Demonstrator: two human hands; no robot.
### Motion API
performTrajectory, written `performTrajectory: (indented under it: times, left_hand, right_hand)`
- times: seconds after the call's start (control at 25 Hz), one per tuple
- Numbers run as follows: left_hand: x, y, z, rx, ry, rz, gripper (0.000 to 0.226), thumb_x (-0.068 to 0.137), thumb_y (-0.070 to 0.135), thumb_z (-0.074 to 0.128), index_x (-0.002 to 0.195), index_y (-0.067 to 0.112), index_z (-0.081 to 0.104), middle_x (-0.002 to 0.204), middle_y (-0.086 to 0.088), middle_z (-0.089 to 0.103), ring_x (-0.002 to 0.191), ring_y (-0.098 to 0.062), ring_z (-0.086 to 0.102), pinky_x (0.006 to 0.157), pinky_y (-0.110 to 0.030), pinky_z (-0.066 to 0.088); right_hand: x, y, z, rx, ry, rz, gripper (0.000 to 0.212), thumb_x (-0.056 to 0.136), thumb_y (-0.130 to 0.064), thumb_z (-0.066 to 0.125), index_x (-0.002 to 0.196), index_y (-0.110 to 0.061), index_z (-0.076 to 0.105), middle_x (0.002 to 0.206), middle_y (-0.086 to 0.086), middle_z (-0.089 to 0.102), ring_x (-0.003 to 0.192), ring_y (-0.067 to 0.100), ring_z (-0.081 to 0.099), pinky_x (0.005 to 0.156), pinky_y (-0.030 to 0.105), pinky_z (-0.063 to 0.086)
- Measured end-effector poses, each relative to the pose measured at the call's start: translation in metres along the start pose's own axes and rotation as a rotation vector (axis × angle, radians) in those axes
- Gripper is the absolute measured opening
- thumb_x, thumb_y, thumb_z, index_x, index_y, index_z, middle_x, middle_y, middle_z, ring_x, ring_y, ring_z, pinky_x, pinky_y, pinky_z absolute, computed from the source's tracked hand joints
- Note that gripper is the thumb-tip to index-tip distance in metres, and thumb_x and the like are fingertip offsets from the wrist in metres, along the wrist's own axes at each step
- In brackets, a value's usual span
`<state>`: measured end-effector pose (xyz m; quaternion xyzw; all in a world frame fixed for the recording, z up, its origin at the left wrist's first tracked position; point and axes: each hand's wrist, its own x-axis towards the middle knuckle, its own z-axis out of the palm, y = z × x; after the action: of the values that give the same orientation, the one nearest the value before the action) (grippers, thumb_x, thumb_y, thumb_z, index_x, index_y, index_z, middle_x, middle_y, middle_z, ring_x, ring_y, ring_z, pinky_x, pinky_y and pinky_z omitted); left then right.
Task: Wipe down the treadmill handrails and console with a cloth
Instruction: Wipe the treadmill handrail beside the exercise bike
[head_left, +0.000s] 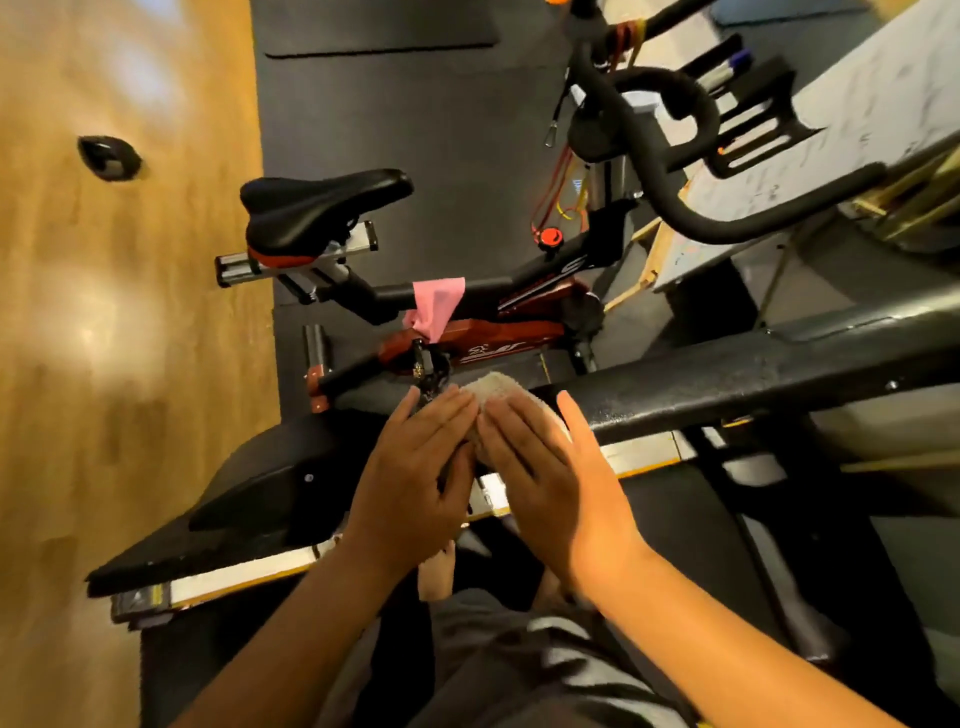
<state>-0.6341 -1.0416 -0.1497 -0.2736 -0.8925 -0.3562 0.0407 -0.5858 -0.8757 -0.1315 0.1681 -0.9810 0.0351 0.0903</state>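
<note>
Head view, left hand (415, 473), right hand (556, 467), straight fingers (451, 413) pressing fluffy cloth (493, 387), grainy handrail (727, 371)

Glossy wooden floor (104, 364) at left, with light glare on it. Dark rubber mat (415, 114) beside it carries a red-black exercise bike (498, 340) with a black saddle (322, 208). Pink rag (439, 306) draped over its frame. Whiteboard (857, 114) far right.

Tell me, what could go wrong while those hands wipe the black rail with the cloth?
1. The cloth is only pressed under the flat left hand and right hand, not gripped. It might slide off the handrail and drop.
2. The bike pedal sits just past the left fingers. A long push could bump them on it.
</note>
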Motion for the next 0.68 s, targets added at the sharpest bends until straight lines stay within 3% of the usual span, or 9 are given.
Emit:
performTrajectory:
  times: [0.08, 0.16, 0.28, 0.36, 0.44, 0.56, 0.68]
  left_hand:
    - [0.011, 0.012, 0.008, -0.002, -0.075, 0.109, 0.045, 0.091, 0.026, 0.049, 0.131, 0.008, 0.057, 0.139, -0.005, 0.054, 0.136, -0.017, 0.043, 0.116, -0.049, 0.027]
    - [0.021, 0.021, 0.017, 0.000, -0.149, 0.199, 0.051, 0.089, 0.030, 0.052, 0.135, 0.009, 0.054, 0.141, -0.006, 0.052, 0.136, -0.021, 0.043, 0.115, -0.044, 0.030]
    - [0.022, 0.009, 0.017, -0.044, -0.089, 0.156, 0.052, 0.085, 0.030, 0.066, 0.130, 0.005, 0.058, 0.128, -0.007, 0.059, 0.122, -0.021, 0.053, 0.103, -0.036, 0.045]
    - [0.014, -0.001, 0.012, 0.005, -0.041, 0.146, 0.052, 0.081, 0.031, 0.073, 0.124, 0.006, 0.062, 0.120, -0.006, 0.063, 0.115, -0.019, 0.054, 0.101, -0.030, 0.045]
    - [0.005, -0.004, 0.011, 0.036, -0.010, 0.111, 0.051, 0.080, 0.029, 0.074, 0.123, 0.005, 0.062, 0.118, -0.008, 0.064, 0.114, -0.019, 0.053, 0.102, -0.024, 0.041]
    - [-0.008, -0.006, 0.017, -0.014, 0.090, 0.113, 0.046, 0.084, 0.026, 0.064, 0.123, 0.002, 0.057, 0.123, -0.010, 0.056, 0.116, -0.021, 0.050, 0.104, -0.025, 0.040]
    - [-0.012, -0.015, 0.020, -0.039, 0.161, 0.160, 0.048, 0.086, 0.027, 0.066, 0.125, 0.005, 0.050, 0.124, -0.008, 0.048, 0.117, -0.024, 0.050, 0.107, -0.025, 0.038]
  right_hand:
    - [-0.016, 0.022, -0.017, -0.085, -0.054, 0.068, 0.056, 0.081, -0.011, 0.047, 0.137, -0.010, 0.048, 0.142, 0.008, 0.049, 0.138, 0.025, 0.035, 0.113, 0.058, 0.021]
    - [-0.037, 0.055, -0.032, -0.131, -0.042, 0.255, 0.056, 0.080, -0.004, 0.050, 0.136, -0.010, 0.049, 0.142, 0.009, 0.050, 0.137, 0.023, 0.035, 0.113, 0.058, 0.019]
    - [-0.064, 0.084, -0.046, -0.086, -0.001, 0.537, 0.072, 0.070, 0.011, 0.066, 0.137, -0.009, 0.048, 0.146, 0.010, 0.045, 0.138, 0.028, 0.036, 0.114, 0.055, 0.022]
    - [-0.059, 0.059, -0.041, -0.035, 0.042, 0.631, 0.078, 0.065, 0.014, 0.070, 0.137, -0.007, 0.048, 0.146, 0.010, 0.044, 0.138, 0.030, 0.034, 0.111, 0.053, 0.032]
    - [-0.037, 0.013, -0.026, -0.015, 0.068, 0.576, 0.069, 0.070, 0.009, 0.069, 0.135, -0.006, 0.051, 0.143, 0.010, 0.048, 0.134, 0.032, 0.037, 0.106, 0.049, 0.040]
    - [-0.016, -0.038, -0.007, 0.030, 0.054, 0.322, 0.047, 0.083, -0.010, 0.060, 0.130, -0.009, 0.057, 0.137, 0.007, 0.055, 0.126, 0.031, 0.046, 0.103, 0.047, 0.041]
    - [-0.021, 0.007, -0.022, -0.090, -0.043, 0.226, 0.048, 0.082, -0.019, 0.056, 0.129, -0.012, 0.058, 0.136, 0.006, 0.055, 0.124, 0.027, 0.048, 0.108, 0.051, 0.033]
